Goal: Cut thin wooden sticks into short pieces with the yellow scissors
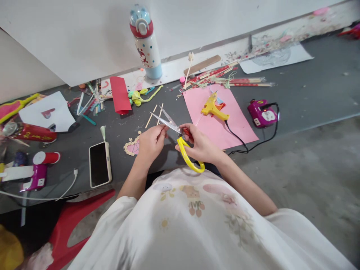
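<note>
- Two bare hands, both mid-frame, over the near edge of the grey worktop.
- Right hand: grip closed round the scissors, fingers at the handle; one yellow loop sticks out below the hand.
- Scissors: centre of frame, blades spread apart, tips toward upper left.
- Left hand: thumb and fingertips brought together just beside the blades; cannot tell if anything thin is in that grip.
- Heart-shaped piece: pink with a pale beaded-looking edge, just left of the left hand, partly hidden by it.
- Pale sticks: lying above the left hand, near the blade tips.
- Pink sheet: right of centre, yellow glue gun on top, black cord running right.
- Purple box: right side of frame, cord looped beside it.
- Wrapped sticks: loose pile above the pink sheet, red on the wrappers.
- Bottle: upright, top centre-left, white and blue with red band.
- Red packet: upper left of centre, yellow-green bits just beside it.
- Phone: lower left, dark screen up, pale tassel at its top end.
- Far left: white paper with cut-out, red can on its side, red thread spool.
- Red chair: bottom left.
</note>
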### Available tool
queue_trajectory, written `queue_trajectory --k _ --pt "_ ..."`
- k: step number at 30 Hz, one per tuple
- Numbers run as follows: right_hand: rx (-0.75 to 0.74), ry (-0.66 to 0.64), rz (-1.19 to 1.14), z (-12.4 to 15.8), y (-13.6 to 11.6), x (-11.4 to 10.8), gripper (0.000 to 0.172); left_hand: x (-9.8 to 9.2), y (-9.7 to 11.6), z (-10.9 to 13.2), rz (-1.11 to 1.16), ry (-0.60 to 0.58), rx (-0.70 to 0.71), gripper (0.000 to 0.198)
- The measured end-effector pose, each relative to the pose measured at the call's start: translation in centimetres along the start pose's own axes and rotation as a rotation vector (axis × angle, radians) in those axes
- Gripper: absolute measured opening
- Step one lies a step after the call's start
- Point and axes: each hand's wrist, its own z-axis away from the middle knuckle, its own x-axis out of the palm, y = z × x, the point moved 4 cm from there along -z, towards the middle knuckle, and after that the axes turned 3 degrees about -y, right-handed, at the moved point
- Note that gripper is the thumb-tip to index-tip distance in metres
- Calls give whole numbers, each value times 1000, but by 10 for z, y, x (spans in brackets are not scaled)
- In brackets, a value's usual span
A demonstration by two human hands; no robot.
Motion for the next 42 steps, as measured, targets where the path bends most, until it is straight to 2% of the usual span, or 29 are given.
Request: queue_trajectory --k 8,19,42 --pt "15 -4 14 -1 1 1 61 1 -6 1 5 41 59 25" --pt "22 -10 60 -1 -3 -3 60 -4 -3 -1 80 40 -54 30" --pt "35 -18 123 -2 -4 -2 61 0 -5 0 103 -9 -36 28"
